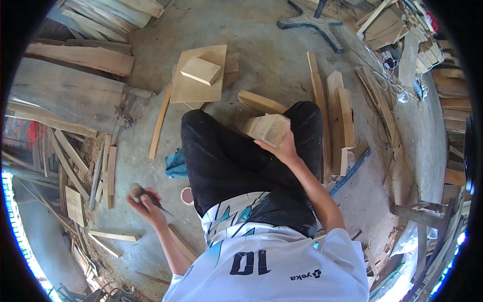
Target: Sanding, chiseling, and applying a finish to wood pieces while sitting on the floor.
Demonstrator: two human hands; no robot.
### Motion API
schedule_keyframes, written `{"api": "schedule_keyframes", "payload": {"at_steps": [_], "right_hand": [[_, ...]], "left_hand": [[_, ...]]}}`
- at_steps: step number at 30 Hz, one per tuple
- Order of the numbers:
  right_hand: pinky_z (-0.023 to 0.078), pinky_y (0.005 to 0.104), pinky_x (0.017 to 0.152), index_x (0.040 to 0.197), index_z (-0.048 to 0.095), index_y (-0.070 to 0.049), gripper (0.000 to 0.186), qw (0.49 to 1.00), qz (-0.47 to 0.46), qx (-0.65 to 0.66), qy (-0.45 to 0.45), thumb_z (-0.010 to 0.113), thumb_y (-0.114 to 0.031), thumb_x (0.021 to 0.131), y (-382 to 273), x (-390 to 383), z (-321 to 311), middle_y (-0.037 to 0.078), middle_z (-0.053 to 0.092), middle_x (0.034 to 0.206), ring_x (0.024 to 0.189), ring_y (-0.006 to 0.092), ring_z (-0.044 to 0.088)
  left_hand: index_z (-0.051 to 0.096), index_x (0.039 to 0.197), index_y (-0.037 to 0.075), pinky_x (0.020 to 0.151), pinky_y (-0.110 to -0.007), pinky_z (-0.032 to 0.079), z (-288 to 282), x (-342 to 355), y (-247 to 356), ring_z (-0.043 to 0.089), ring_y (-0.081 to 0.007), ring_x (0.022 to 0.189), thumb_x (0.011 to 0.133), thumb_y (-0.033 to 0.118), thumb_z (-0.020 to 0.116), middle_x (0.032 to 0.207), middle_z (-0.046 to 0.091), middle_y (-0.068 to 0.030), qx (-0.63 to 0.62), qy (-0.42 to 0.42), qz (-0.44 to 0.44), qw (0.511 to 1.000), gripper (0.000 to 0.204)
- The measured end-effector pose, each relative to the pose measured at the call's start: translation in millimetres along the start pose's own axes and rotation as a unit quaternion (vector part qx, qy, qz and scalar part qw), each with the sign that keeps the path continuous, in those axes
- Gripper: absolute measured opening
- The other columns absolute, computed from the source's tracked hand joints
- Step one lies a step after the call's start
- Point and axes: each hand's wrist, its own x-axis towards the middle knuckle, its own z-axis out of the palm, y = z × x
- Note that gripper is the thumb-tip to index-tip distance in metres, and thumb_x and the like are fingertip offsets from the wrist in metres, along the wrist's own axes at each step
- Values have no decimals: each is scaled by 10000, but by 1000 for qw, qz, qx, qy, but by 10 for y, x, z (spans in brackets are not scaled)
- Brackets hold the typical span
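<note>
My left hand (147,206), out to the left of my knee, grips a tool (139,191) with a rounded, light-brown end and a darker, narrow part pointing down to the right; its exact kind is unclear. My right hand (283,148) is closed on an angled pale wood block (266,126), held between my bent legs. Past the block a short board (261,100) lies on the floor. A small round reddish-brown object (187,196) is by my left thigh, below a teal cloth (175,163).
A plywood square (211,90) with a block (200,70) on it lies ahead. Planks (334,121) and a blue strip (347,176) are on the right, near tangled cables (392,65). Stacked boards (65,85) fill the left. A chair base (309,25) stands at the top.
</note>
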Motion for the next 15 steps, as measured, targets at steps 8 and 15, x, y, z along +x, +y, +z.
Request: {"api": "schedule_keyframes", "payload": {"at_steps": [8,15], "right_hand": [[403,389,862,1140,469,-34,866,973,-48,-203,94,937,-417,521,-224,208,518,103,512,1074,983,289,509],[455,356,913,1233,466,1,930,985,16,-3,170,967,-321,519,-9,107,302,105,498,1146,1048,244,558]], "left_hand": [[390,807,123,493,-244,321,1385,451,1171,387,-102,476,835,611,663,565,404,19,-318,-150,206,913,560],[396,778,147,445,-222,287,2173,254,1201,337,-61,405,948,644,434,521,367,34,-523,-150,46,838,526]]}}
